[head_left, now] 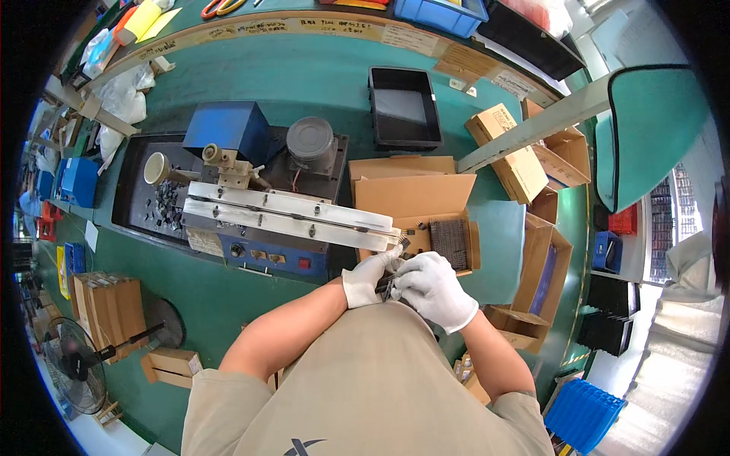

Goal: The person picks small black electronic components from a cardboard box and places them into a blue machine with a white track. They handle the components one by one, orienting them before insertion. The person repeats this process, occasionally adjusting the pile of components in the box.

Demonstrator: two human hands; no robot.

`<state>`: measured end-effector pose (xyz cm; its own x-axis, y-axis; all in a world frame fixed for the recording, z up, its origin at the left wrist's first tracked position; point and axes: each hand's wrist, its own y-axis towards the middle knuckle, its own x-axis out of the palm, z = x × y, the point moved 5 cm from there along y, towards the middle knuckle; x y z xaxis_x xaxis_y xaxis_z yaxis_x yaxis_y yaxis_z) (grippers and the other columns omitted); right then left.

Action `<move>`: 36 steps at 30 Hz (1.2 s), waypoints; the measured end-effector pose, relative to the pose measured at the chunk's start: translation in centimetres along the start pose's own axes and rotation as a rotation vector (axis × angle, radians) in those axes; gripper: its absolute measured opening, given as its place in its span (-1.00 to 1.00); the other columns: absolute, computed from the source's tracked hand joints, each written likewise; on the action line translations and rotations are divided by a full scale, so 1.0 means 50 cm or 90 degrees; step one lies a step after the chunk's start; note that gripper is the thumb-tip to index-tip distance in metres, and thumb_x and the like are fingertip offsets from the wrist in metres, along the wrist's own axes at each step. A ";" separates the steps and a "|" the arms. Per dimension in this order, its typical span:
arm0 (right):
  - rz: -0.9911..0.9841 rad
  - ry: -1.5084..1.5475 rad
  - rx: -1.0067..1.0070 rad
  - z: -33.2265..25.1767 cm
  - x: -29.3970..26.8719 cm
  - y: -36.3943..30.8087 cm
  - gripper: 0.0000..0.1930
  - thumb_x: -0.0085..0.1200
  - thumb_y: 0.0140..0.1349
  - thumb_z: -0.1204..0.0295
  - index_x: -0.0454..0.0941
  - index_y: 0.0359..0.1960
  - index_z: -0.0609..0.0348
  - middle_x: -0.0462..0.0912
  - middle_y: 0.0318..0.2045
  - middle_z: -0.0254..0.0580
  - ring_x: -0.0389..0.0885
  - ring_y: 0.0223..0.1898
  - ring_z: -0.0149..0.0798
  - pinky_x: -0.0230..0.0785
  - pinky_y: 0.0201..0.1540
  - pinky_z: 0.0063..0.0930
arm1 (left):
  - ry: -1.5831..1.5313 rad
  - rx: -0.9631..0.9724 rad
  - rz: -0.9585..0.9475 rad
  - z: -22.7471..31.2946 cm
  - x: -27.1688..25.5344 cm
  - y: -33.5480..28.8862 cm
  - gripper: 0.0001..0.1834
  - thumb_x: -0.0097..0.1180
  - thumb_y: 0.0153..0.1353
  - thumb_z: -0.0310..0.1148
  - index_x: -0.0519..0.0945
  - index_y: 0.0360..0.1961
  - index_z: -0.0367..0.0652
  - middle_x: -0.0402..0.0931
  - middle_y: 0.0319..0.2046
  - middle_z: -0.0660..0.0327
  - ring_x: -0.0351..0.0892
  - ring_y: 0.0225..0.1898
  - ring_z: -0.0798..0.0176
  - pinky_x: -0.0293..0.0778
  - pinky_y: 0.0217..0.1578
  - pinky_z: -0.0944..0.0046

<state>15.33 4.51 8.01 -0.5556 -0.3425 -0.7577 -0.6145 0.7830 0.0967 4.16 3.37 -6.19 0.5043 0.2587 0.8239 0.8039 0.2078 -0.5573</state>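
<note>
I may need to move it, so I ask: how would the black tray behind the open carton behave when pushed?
The black tray is probably stiff, as its walls stand evenly. Thin-looking rims suggest light weight. Low and wide, it would likely slide on the green bench rather than tip.

The white-gloved left hand [368,277] and white-gloved right hand [435,287] stand out against small blackish parts [385,288], a green table [262,72], long white machine rails [285,215], a blue boxy housing [220,131], a black rectangular plastic tray [405,109] and a brown open cardboard box [414,194].
</note>
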 end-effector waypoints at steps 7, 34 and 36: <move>0.184 0.372 0.460 0.097 0.015 -0.045 -0.88 0.18 0.39 0.46 0.57 -0.17 0.26 0.65 -0.38 -0.22 0.63 -0.36 -0.42 0.52 -0.31 -0.47 | 0.098 -0.015 0.036 0.001 0.029 -0.018 -0.47 0.06 0.43 0.15 0.68 -0.23 -0.15 0.66 -0.37 0.13 0.62 -0.48 0.21 0.38 -0.60 0.38; 0.160 -0.120 0.026 -0.011 -0.031 0.112 -0.67 0.21 0.08 0.57 0.62 -0.06 0.16 0.68 -0.24 -0.04 0.67 -0.17 0.04 0.55 -0.08 -0.17 | 0.122 0.071 0.081 0.005 0.016 -0.020 -0.61 0.00 0.47 0.03 0.61 -0.26 -0.07 0.68 -0.43 0.14 0.65 -0.53 0.23 0.45 -0.65 0.38; 0.187 -0.119 -0.007 -0.026 -0.041 0.121 -0.62 0.24 0.04 0.54 0.62 -0.02 0.12 0.67 -0.27 -0.07 0.66 -0.21 0.03 0.54 -0.12 -0.17 | 0.110 0.063 0.074 0.004 0.010 -0.016 -0.58 -0.06 0.49 0.05 0.60 -0.23 -0.08 0.68 -0.42 0.14 0.66 -0.51 0.23 0.45 -0.62 0.37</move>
<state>11.99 9.28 11.01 -0.5977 -0.0010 -0.8017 -0.4505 0.8276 0.3349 3.69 3.53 -5.37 0.6445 0.1224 0.7547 0.7074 0.2792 -0.6494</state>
